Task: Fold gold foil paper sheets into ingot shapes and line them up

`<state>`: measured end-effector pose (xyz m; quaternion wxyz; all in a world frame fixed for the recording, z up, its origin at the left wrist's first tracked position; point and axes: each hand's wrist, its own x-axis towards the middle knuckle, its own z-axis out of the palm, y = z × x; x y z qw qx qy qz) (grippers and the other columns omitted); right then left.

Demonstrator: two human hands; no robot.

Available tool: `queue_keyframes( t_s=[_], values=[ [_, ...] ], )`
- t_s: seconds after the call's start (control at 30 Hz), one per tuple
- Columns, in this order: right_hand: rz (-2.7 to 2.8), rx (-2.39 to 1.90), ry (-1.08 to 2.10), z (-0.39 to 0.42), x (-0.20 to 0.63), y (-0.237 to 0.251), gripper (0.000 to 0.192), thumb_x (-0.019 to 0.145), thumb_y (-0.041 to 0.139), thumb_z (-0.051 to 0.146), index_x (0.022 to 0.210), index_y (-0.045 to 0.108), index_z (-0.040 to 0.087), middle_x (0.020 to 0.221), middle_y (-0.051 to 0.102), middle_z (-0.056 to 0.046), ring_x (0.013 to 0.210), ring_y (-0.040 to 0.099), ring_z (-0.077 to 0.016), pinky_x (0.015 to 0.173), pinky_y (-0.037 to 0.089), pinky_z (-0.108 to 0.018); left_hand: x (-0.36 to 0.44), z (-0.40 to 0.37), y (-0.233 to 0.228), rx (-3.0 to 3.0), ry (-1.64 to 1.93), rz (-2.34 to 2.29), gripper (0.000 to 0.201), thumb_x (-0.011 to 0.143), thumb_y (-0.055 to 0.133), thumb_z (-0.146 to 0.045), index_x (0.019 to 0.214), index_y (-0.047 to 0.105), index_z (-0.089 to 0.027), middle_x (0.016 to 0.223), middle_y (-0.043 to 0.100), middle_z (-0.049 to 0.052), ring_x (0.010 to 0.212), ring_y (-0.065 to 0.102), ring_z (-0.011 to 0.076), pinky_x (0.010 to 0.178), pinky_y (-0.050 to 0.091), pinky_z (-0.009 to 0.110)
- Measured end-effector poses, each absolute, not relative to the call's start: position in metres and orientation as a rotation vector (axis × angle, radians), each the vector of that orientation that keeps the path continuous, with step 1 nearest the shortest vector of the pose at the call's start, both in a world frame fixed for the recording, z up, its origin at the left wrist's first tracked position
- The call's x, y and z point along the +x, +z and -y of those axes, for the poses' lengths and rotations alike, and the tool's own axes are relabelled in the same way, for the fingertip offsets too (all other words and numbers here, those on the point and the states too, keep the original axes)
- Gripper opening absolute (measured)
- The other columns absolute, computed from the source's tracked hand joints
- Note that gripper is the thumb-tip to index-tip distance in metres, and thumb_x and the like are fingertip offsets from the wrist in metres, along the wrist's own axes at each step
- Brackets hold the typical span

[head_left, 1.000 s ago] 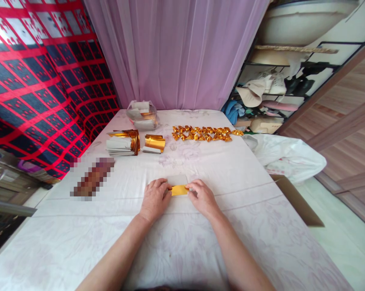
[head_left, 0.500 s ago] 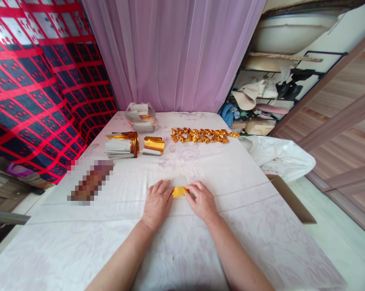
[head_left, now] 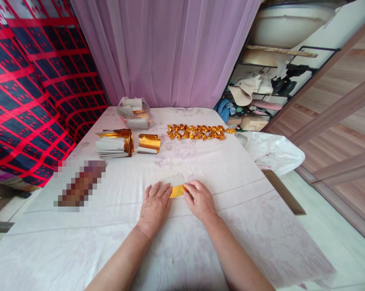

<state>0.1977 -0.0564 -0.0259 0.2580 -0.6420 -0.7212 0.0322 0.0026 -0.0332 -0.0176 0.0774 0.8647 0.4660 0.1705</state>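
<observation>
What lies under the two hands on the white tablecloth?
A gold foil paper lies flat between the left hand and right hand; only its middle strip and pale upper part show. Its ends are covered by the fingers, resting on the tablecloth.

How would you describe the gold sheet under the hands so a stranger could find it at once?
On the white table, look at the near middle, where the left hand and right hand meet. The gold sheet lies flat between their fingertips. Unlike the gold stacks and the folded pieces farther back, it lies alone.

Folded pieces point(head_left: 197, 132) behind sheet point(head_left: 176, 190); stacks point(head_left: 114, 143) left.
</observation>
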Motion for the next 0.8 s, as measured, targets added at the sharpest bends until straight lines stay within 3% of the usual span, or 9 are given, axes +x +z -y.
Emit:
queue_keyframes(
  t_s=[0.47, 0.8],
  values=[
    [1.973, -1.799, 0.095, 0.055, 0.196, -0.025, 0.030, 0.089, 0.051, 0.023, 0.115, 0.067, 0.020, 0.106, 0.063, -0.011, 0.096, 0.059, -0.0235, 0.088, 0.048, -0.036, -0.004, 0.035, -0.013, 2.618, 0.493, -1.339, 0.033, 0.094, 0.051, -0.024, 0.125, 0.062, -0.028, 0.131, 0.064, 0.004, 0.127, 0.050, 0.0322, 0.107, 0.032, 0.057],
    [1.974, -1.812, 0.055, 0.056, 0.194, -0.023, 0.027, 0.089, 0.052, 0.022, 0.111, 0.067, 0.022, 0.105, 0.062, -0.008, 0.092, 0.059, -0.0193, 0.084, 0.047, -0.030, -0.011, 0.033, -0.010, 2.635, 0.604, -1.248, 0.021, 0.093, 0.055, -0.029, 0.105, 0.073, -0.029, 0.110, 0.073, 0.003, 0.108, 0.060, 0.0269, 0.103, 0.037, 0.053]
  ],
)
